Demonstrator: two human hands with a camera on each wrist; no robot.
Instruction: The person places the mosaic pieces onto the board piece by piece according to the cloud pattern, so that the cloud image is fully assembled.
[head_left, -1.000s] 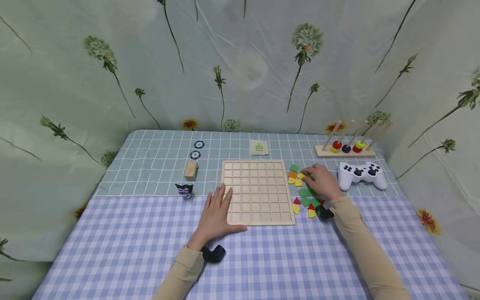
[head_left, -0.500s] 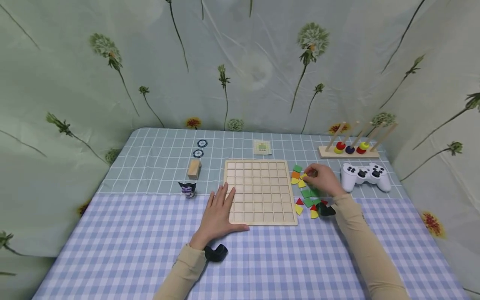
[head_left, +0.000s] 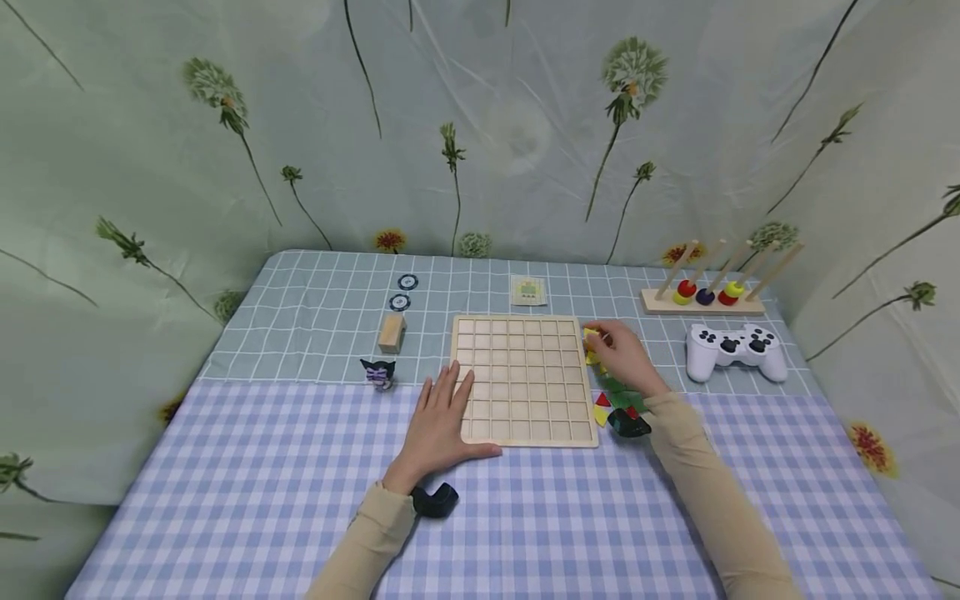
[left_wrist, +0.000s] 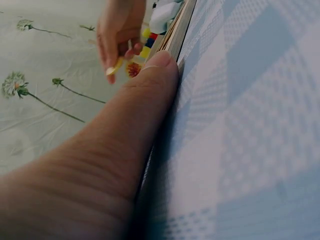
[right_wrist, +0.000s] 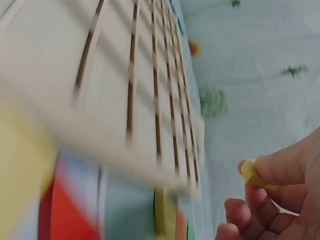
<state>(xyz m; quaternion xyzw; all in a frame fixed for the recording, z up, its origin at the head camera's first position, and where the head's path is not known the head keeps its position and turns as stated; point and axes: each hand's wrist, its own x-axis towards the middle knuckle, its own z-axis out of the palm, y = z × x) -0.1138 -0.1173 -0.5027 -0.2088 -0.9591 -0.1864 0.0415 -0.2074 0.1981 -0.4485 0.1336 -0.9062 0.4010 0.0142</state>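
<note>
On the table's left side stand one dark cat figurine [head_left: 378, 372], one wooden block [head_left: 392, 332] with its long axis running toward 12 o'clock, and two round tokens [head_left: 403, 292]. The left hand [head_left: 442, 421] lies flat, fingers straight, on the grid board's [head_left: 522, 379] 7 o'clock corner. The right hand [head_left: 621, 354] pinches one yellow piece [head_left: 590, 337] at the board's 2 o'clock edge, above loose coloured pieces [head_left: 609, 404]; its orientation is unclear. Further right sit one white gamepad [head_left: 737, 348] and one peg rack [head_left: 705, 293]. Checked tablecloth [head_left: 225, 492] covers the table; dandelion-print fabric [head_left: 187, 133] hangs behind.
</note>
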